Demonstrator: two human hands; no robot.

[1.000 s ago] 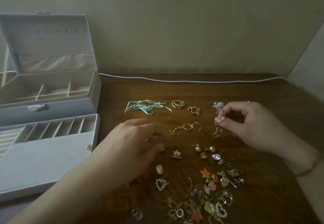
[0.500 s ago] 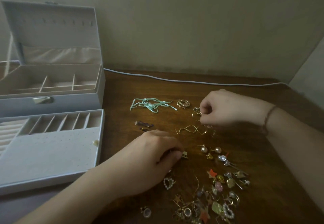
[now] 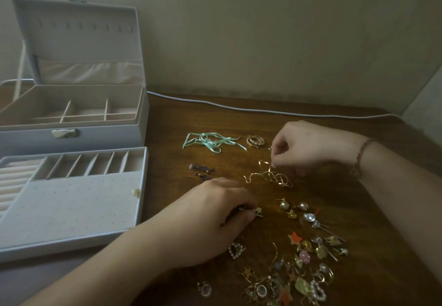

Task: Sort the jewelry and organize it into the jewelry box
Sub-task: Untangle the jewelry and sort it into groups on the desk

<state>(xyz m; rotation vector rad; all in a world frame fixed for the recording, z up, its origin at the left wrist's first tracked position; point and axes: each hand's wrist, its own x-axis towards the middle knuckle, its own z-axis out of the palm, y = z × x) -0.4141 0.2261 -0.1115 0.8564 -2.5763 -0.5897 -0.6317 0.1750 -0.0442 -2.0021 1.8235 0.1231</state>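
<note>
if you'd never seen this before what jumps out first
The glittering heap of mixed gold earrings and charms on the dark wooden table, near right. Then the open grey jewelry box at left, its tray pulled out in front. The right hand pinches a twisted gold wire earring; the left hand pinches a small gold charm.

At frame centre the right hand (image 3: 308,147) pinches a twisted gold earring (image 3: 270,176) above the wooden surface (image 3: 334,198). Lower, the left hand (image 3: 210,219) pinches a small charm (image 3: 258,211). The open jewelry box (image 3: 71,126) sits at left, a jewelry pile (image 3: 299,274) at lower right.
</note>
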